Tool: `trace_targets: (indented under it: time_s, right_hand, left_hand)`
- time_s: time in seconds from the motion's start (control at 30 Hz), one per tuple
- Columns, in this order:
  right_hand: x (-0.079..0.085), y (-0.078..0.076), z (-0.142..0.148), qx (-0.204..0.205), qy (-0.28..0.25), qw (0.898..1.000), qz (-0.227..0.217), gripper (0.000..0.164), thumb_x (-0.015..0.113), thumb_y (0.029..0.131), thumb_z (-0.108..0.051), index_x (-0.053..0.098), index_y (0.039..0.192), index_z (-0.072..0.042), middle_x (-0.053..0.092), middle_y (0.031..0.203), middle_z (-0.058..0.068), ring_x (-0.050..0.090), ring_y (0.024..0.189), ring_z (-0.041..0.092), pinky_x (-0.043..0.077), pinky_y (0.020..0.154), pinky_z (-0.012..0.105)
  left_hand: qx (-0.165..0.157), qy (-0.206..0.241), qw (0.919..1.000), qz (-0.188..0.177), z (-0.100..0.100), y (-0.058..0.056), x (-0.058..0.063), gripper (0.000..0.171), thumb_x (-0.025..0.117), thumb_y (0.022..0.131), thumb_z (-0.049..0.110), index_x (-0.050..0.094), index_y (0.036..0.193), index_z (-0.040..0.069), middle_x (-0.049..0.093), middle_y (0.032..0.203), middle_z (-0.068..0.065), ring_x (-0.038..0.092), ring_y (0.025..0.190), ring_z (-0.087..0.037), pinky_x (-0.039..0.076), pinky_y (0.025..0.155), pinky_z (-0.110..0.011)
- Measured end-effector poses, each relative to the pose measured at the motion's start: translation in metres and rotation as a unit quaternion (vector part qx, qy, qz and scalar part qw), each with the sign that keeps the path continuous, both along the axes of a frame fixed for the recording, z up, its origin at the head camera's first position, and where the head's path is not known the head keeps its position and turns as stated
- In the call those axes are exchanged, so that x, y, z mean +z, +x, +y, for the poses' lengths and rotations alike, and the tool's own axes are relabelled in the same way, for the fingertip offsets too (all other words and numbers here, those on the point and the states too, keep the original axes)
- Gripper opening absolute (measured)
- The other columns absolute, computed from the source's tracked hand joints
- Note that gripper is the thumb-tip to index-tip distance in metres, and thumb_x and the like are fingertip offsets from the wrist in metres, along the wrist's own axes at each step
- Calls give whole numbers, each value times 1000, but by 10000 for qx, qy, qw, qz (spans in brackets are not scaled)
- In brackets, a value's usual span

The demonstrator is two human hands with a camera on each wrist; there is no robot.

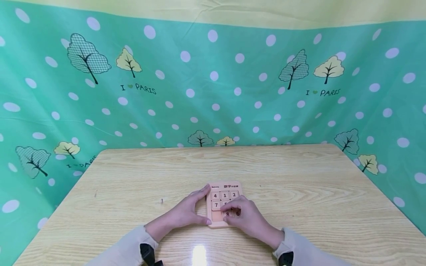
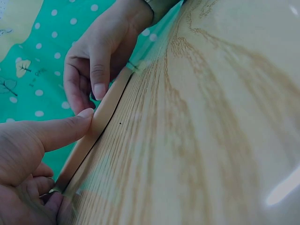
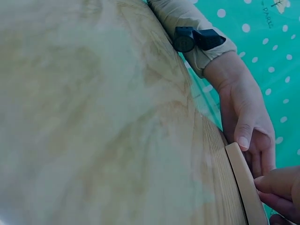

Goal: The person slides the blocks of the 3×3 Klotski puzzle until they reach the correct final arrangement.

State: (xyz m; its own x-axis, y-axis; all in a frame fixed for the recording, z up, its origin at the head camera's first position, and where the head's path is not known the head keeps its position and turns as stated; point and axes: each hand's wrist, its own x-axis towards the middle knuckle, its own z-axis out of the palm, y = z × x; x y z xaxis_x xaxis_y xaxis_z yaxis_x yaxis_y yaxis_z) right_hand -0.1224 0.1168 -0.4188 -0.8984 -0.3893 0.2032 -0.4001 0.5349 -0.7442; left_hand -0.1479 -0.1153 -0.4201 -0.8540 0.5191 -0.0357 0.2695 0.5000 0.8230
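A pink sliding number puzzle (image 1: pixel 217 224) lies flat on the table, with tiles 4, 1 and 2 along its top row. Below them, tile 7 (image 1: pixel 216 205) and tile 5 show, the latter partly covered. The bottom-left slot is bare, beside tile 8 (image 1: pixel 227 214) and tile 6. My left hand (image 1: pixel 188 210) grips the board's left side, thumb at the lower corner and fingertips at the upper one. My right hand (image 1: pixel 247 216) reaches over the right side, thumb and index finger pinching at tile 8. That hand hides the right end of the middle row.
The wood-grain table (image 1: pixel 293 173) stretches out around the puzzle. Behind it hangs a green dotted cloth (image 1: pixel 213 99) with printed trees. A small bit (image 1: pixel 162 201) lies left of the puzzle. Black wrist devices (image 3: pixel 199 39) sit on the sleeves.
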Motion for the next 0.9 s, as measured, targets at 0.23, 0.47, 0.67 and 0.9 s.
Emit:
trace_targets:
  time_s: [0.23, 0.47, 0.67, 0.9]
  right_hand:
    - [0, -8, 1, 45, -257, 9996, -92, 23, 77, 74, -12, 74, 97, -14, 62, 91, -5, 52, 87, 13, 46, 77, 24]
    - [-4, -18, 0, -150, -388, 9991, -115, 25, 77, 75, -13, 73, 99, -15, 63, 93, -6, 53, 91, 13, 45, 81, 25]
    - [-5, -20, 1, -139, -445, 9987, -179, 26, 77, 76, -12, 73, 102, -14, 62, 95, -7, 52, 93, 13, 45, 82, 25]
    - [-9, -20, 0, -50, -367, 9993, -94, 30, 76, 76, -12, 72, 105, -14, 60, 95, -6, 49, 91, 13, 43, 79, 25]
  left_hand:
    - [-2, -24, 10000, 44, 0, -1, -1, 101, 82, 69, 30, 25, 149, 8, 18, 156, -6, 16, 142, -32, 12, 114, -53]
    - [-25, -25, 10000, 12, 1, -2, -1, 101, 82, 70, 30, 24, 149, 8, 18, 156, -6, 15, 142, -32, 12, 114, -53]
    - [-36, 19, 10000, -2, 2, -2, -1, 100, 82, 70, 30, 24, 149, 7, 18, 156, -7, 15, 142, -32, 12, 114, -53]
    - [6, -19, 10000, 34, 1, -2, -3, 100, 82, 70, 31, 25, 149, 7, 18, 156, -6, 16, 142, -32, 13, 114, -52]
